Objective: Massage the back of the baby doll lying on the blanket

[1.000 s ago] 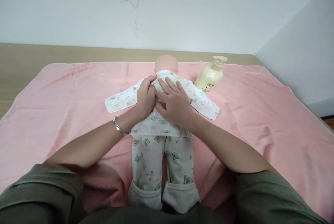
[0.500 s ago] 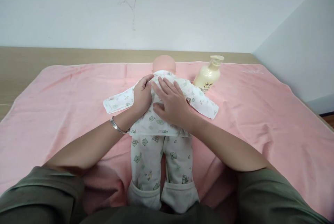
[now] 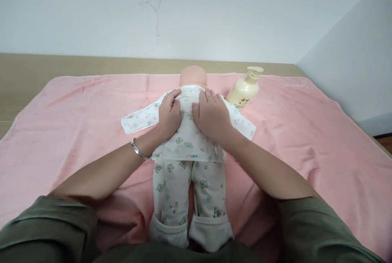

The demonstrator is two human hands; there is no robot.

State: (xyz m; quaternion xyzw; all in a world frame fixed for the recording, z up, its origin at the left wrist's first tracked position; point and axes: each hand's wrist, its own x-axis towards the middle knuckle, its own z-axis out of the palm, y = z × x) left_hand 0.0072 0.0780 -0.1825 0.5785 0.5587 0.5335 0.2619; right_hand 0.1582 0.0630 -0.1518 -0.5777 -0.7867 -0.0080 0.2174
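A bald baby doll (image 3: 188, 140) lies stretched out on a pink blanket (image 3: 306, 144), its head away from me. Its white top and trousers carry a small green animal print, and the sleeves spread to both sides. My left hand (image 3: 169, 115) rests along the left side of the doll's upper back by the shoulder, fingers extended and thumb showing. On the right of the upper back, my right hand (image 3: 212, 115) lies flat, fingers pointing toward the doll's head. A strip of the printed top shows between the hands. The doll's face is not visible.
A cream pump bottle (image 3: 244, 90) leans on the blanket close to the doll's right-hand sleeve. The blanket covers a wooden surface (image 3: 24, 75) backed by a white wall (image 3: 214, 14). A silver bracelet (image 3: 139, 148) circles my left wrist.
My right hand has shifted right, from the middle of the doll's back toward the right shoulder, and its fingers have come closer together. My left hand has barely moved.
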